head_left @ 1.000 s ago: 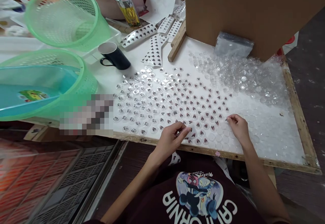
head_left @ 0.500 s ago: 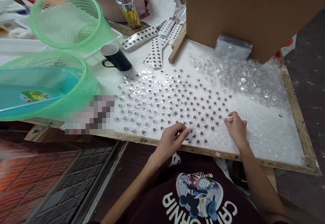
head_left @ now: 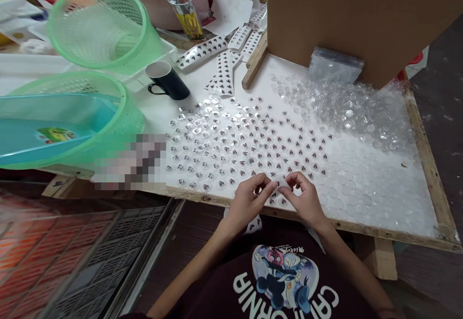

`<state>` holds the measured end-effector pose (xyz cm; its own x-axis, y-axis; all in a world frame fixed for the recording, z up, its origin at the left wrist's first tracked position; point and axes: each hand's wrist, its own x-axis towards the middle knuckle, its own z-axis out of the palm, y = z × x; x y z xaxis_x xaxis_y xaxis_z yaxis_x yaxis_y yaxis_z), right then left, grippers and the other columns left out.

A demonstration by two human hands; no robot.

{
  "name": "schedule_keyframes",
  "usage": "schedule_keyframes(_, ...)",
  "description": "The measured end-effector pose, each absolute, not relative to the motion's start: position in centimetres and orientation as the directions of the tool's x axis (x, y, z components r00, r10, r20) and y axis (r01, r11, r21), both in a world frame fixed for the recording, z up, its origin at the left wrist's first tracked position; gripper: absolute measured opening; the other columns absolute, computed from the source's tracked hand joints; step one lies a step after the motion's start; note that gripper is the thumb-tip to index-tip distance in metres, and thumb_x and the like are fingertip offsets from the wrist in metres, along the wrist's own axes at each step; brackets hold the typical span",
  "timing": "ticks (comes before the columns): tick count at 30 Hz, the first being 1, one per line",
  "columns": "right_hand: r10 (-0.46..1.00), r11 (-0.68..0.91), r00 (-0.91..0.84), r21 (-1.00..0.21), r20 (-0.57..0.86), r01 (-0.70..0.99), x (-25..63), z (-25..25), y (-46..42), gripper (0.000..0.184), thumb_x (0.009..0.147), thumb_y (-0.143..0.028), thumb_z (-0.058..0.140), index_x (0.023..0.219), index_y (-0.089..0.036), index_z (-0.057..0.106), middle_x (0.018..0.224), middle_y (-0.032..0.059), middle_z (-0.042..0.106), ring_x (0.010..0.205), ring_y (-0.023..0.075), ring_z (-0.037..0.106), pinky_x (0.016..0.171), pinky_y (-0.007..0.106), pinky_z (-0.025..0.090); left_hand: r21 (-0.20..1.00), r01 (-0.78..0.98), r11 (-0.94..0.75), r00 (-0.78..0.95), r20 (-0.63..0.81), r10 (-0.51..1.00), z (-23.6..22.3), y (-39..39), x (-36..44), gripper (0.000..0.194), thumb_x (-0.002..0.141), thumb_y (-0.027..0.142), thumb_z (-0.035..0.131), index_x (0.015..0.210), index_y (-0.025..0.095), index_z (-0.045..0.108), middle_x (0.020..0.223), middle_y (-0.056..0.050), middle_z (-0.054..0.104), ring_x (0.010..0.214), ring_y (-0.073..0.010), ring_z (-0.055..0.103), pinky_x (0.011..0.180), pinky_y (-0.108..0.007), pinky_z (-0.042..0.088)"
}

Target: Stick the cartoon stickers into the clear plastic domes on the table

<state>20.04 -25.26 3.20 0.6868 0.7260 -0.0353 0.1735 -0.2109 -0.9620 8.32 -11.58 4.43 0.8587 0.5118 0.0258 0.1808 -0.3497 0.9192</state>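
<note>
My left hand (head_left: 251,197) and my right hand (head_left: 304,198) meet over the table's front edge, fingertips almost touching. Both pinch a small white piece of sticker paper (head_left: 282,183) between them; the fingers partly cover it. Around and behind them lie many clear round discs with small dark-and-red printed stickers (head_left: 253,140), spread across the white tabletop. Plain clear discs (head_left: 356,179) lie flat to the right of my right hand. White sheets with rows of the same small prints (head_left: 224,73) rest farther back.
Loose clear discs are heaped (head_left: 352,111) before a large cardboard box (head_left: 354,15). A dark mug (head_left: 170,82), green baskets (head_left: 144,44), a blue tub (head_left: 83,116) and a pink basin (head_left: 155,7) stand left. A wooden strip (head_left: 430,164) edges the table.
My right hand has moved left from the discs to join my left hand at the white paper. My left hand has stayed nearly in place.
</note>
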Motion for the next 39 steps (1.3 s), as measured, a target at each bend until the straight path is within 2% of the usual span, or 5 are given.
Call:
schedule_keyframes(3, 0.731, -0.217, 0.681, -0.962, -0.046, 0.168, 20.4, 3.1, -25.4, 0.017, 0.086, -0.037, 0.065, 0.077, -0.023, 0.060, 0.072, -0.0013, 0.061, 0.070, 0.0166, 0.054, 0.071, 0.031, 0.044, 0.922, 0.185, -0.340, 0.861, 0.014, 0.508, 4.3, -11.5, 8.2, 0.030, 0.094, 0.038, 0.058, 0.073, 0.016, 0.060, 0.065, 0.001, 0.055, 0.064, -0.0131, 0.048, 0.061, -0.024, 0.038)
schedule_keyframes(7, 0.755, -0.262, 0.652, -0.943, -0.067, 0.206, 21.0, 3.1, -25.9, 0.017, 0.088, -0.037, 0.063, 0.080, -0.022, 0.064, 0.076, 0.0001, 0.065, 0.074, 0.0171, 0.056, 0.075, 0.031, 0.043, 0.938, 0.181, -0.295, 0.878, -0.019, 0.478, 4.1, -11.5, 8.4, 0.022, 0.094, 0.035, 0.058, 0.096, 0.016, 0.067, 0.077, -0.001, 0.063, 0.070, -0.0141, 0.053, 0.063, -0.024, 0.040)
schedule_keyframes(15, 0.716, -0.273, 0.698, -0.925, -0.013, 0.263, 20.3, 2.4, -26.0, 0.016, 0.090, -0.037, 0.062, 0.097, -0.023, 0.066, 0.086, 0.0014, 0.069, 0.081, 0.0185, 0.060, 0.078, 0.031, 0.045, 0.938, 0.236, -0.252, 0.850, -0.074, 0.521, 3.9, -11.6, 8.7, 0.031, 0.094, 0.039, 0.055, 0.075, 0.016, 0.060, 0.065, 0.002, 0.052, 0.062, -0.0125, 0.046, 0.059, -0.023, 0.035)
schedule_keyframes(28, 0.681, -0.196, 0.691, -0.849, 0.241, 0.490, 20.0, 2.4, -26.5, 0.010, 0.093, -0.027, 0.063, 0.085, -0.022, 0.063, 0.080, 0.0002, 0.065, 0.074, 0.0170, 0.060, 0.079, 0.034, 0.043, 0.944, 0.232, -0.234, 0.837, -0.071, 0.542, 3.4, -11.8, 8.7, 0.039, 0.093, 0.044, 0.057, 0.066, 0.017, 0.052, 0.061, 0.004, 0.045, 0.059, -0.0115, 0.039, 0.056, -0.023, 0.031)
schedule_keyframes(39, 0.691, -0.207, 0.717, -0.924, 0.094, 0.320, 20.1, 2.5, -26.6, 0.015, 0.092, -0.032, 0.060, 0.081, -0.023, 0.059, 0.077, 0.0003, 0.059, 0.073, 0.0168, 0.051, 0.073, 0.032, 0.043, 0.946, 0.248, -0.208, 0.833, -0.099, 0.544, 3.6, -12.0, 8.6, 0.039, 0.092, 0.045, 0.059, 0.065, 0.017, 0.054, 0.058, 0.003, 0.050, 0.058, -0.0122, 0.042, 0.057, -0.024, 0.034)
